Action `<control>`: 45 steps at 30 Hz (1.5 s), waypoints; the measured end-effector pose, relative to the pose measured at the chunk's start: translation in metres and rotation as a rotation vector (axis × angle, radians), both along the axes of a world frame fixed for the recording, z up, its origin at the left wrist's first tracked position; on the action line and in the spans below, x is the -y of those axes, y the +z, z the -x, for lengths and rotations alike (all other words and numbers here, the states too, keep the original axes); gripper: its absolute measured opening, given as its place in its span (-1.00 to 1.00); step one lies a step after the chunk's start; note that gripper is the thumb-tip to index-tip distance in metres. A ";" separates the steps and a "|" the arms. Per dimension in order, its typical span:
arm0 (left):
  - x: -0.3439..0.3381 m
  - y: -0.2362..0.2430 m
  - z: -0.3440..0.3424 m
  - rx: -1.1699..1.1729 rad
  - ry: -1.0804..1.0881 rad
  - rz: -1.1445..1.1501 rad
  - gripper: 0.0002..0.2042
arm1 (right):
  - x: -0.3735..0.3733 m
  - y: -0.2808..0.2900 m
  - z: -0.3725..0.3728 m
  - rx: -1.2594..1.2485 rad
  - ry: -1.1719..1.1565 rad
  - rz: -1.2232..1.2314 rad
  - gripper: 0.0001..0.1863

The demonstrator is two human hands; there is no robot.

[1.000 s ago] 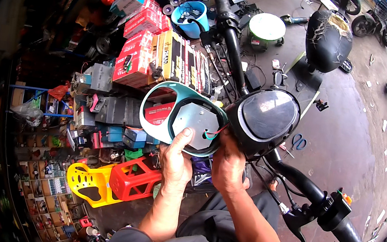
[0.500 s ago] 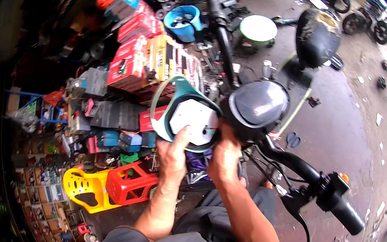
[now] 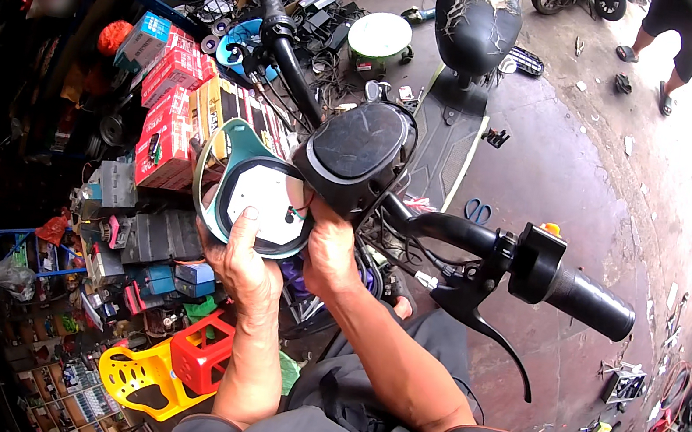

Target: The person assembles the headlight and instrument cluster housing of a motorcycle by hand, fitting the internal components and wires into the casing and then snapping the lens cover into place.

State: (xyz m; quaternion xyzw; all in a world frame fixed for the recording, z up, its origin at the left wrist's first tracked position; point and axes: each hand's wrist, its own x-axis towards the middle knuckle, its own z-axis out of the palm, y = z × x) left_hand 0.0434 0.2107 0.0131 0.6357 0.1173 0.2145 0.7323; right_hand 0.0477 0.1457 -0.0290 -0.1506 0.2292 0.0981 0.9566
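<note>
My left hand (image 3: 250, 271) is closed around the lower left of a round lamp housing (image 3: 237, 143) with a pale green rim, a black inner ring and a white face. Its thumb lies on the white face, where a thin red wire shows at a small dark hole. At the lamp's right edge, my right hand (image 3: 329, 258) is curled just below the black dashboard unit (image 3: 361, 139) of an electric scooter. Its fingertips are hidden behind the lamp and the unit, so what they grip cannot be made out.
The scooter's handlebar (image 3: 450, 231) with brake lever (image 3: 504, 353) reaches right; its torn seat (image 3: 476, 27) is beyond. Stacked boxes (image 3: 166, 142), batteries (image 3: 161, 239) and red and yellow plastic seats (image 3: 138, 377) crowd the left. Scissors (image 3: 478, 211) lie on the floor. Another person's legs (image 3: 676, 41) stand far right.
My view has turned, so the scooter, lamp and hands sit further left in the picture. Both hands keep their places at the lamp. More of the other person's legs shows.
</note>
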 end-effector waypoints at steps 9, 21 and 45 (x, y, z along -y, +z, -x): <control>-0.034 0.010 -0.002 0.041 -0.370 -0.092 -0.32 | 0.006 0.009 -0.002 -0.051 0.010 -0.047 -0.61; -0.048 0.016 -0.028 -0.258 -0.212 0.088 -0.68 | 0.019 0.017 0.000 0.024 0.191 0.133 -0.64; -0.037 0.028 -0.027 -0.092 -0.262 -0.059 -0.58 | 0.008 0.002 0.000 -0.045 0.060 0.036 -0.78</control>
